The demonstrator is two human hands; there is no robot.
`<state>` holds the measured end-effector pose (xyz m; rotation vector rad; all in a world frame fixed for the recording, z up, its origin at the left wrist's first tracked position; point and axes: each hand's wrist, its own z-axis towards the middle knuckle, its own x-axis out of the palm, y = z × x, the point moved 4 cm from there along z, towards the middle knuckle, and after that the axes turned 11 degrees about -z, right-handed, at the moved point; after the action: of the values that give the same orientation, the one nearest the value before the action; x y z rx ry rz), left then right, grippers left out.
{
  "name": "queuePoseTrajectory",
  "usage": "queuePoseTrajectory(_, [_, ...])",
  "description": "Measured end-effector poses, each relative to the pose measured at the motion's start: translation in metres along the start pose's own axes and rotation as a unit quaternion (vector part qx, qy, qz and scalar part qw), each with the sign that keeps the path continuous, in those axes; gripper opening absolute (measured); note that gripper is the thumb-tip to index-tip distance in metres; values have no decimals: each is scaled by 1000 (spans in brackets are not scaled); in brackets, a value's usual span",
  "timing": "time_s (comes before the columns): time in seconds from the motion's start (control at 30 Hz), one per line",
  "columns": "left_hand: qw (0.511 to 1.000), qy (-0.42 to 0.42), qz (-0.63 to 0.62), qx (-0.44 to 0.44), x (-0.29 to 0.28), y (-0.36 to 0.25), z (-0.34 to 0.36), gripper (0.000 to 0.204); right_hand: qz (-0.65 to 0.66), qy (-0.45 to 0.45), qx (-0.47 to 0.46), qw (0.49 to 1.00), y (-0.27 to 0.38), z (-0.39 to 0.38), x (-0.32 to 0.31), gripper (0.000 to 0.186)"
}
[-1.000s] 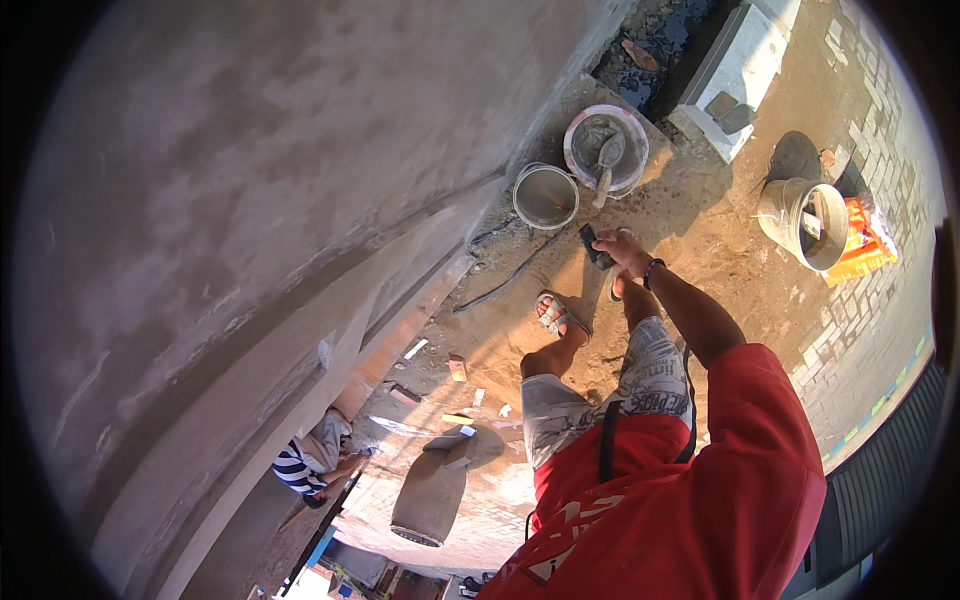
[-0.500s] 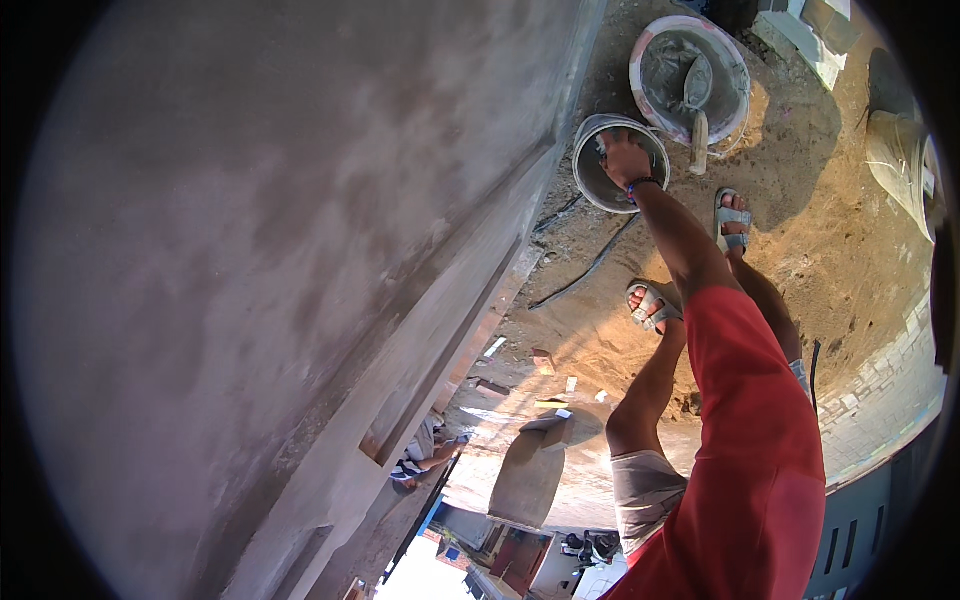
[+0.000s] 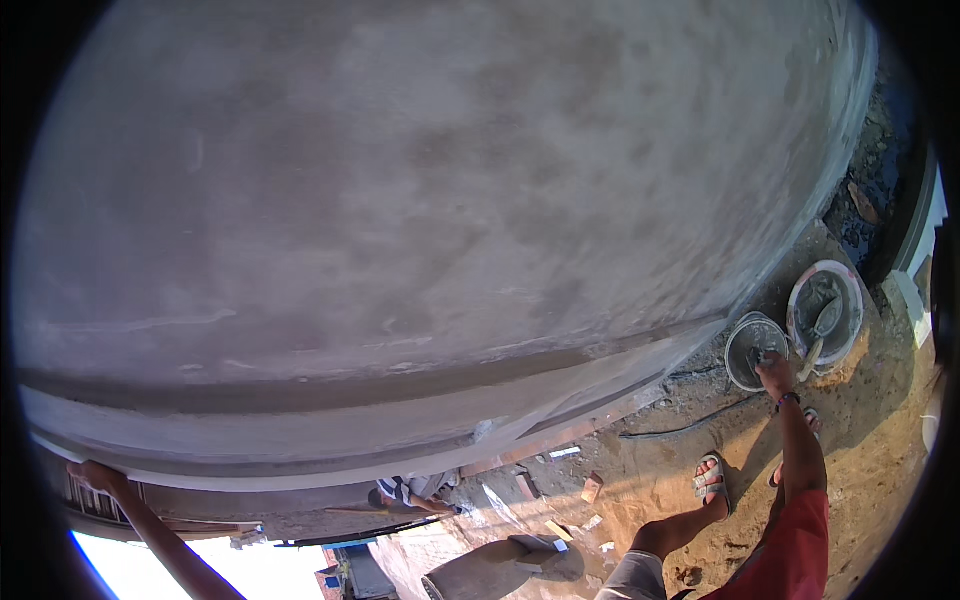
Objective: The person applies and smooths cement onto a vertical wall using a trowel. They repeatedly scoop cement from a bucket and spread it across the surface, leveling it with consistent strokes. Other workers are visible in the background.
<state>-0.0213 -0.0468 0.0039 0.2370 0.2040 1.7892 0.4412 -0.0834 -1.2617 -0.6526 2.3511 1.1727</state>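
My left hand (image 3: 98, 477) is at the far left, its fingers curled on the lower edge of the plastered ledge (image 3: 300, 470). My right hand (image 3: 775, 374) reaches into the metal bucket (image 3: 742, 340) at the wall's foot, closed on a dark block (image 3: 756, 355), which is partly hidden. Beside the bucket stands a larger pink-rimmed tub (image 3: 850, 292) of grey mortar, with a trowel (image 3: 827, 320) lying in it, handle over the rim.
A broad plastered wall (image 3: 450, 200) fills the upper view. My sandalled foot (image 3: 712, 480) stands on sandy ground near a black cable (image 3: 680, 432). A wet trench (image 3: 865, 210) runs at right; another person (image 3: 400, 492) in stripes is low at centre; debris (image 3: 590, 488) lies about.
My right hand has gone with the dark block from beside the bucket into it. My left hand has come into view on the ledge. The view has swung onto the wall.
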Motion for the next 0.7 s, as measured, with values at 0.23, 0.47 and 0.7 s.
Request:
queuePoseTrajectory(0.23, [996, -73, -17, -51, -45, -61, -64, 68, 339, 105, 99, 930, -22, -121, -249, 43])
queuePoseTrajectory(0.47, [991, -94, -29, -89, -39, -71, -84, 71, 284, -128, 113, 944, -58, -171, -453, 57])
queuePoseTrajectory(0.7, [986, -104, -44, -123, -40, -85, -98, 65, 79, -454, -114, 880, 53, -97, -583, 62])
